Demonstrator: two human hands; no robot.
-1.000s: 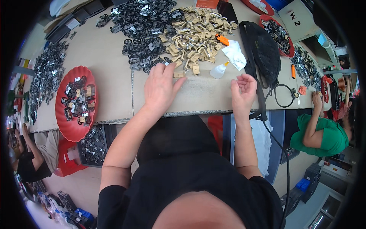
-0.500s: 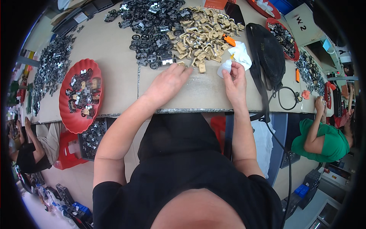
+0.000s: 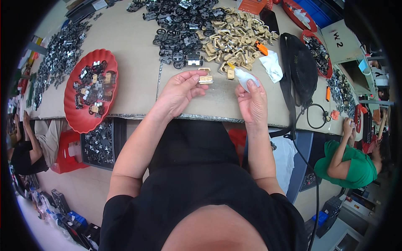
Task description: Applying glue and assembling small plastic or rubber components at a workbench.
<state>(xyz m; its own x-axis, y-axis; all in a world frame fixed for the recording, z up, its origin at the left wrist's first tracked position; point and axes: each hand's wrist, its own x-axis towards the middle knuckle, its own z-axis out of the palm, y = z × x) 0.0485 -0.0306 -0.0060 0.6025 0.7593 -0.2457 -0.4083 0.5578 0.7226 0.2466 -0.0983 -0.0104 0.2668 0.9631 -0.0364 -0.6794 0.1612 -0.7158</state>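
Note:
My left hand [image 3: 178,93] pinches a small tan plastic part [image 3: 205,79] with a light strip along it, between thumb and fingertips just above the table. In my right hand [image 3: 254,102] is a white squeeze bottle [image 3: 246,78] with a yellow nozzle, tilted so that the nozzle points up and left. A loose tan piece [image 3: 230,75] lies on the table close to the nozzle. Beyond my hands, a heap of tan parts [image 3: 236,35] meets a heap of black toy-car chassis with wheels [image 3: 178,42].
A red scalloped tray [image 3: 72,115] holding part-assembled pieces stands at left. Dark small parts [image 3: 58,54] spread farther left. To the right lie a white cloth [image 3: 272,67], an orange tool [image 3: 261,48] and a black bag [image 3: 302,69]. A co-worker in green [image 3: 351,165] sits at right.
My left hand has lifted away from the table with a tan part in its fingers. The bottle has tipped to the left in my right hand. The view has shifted slightly.

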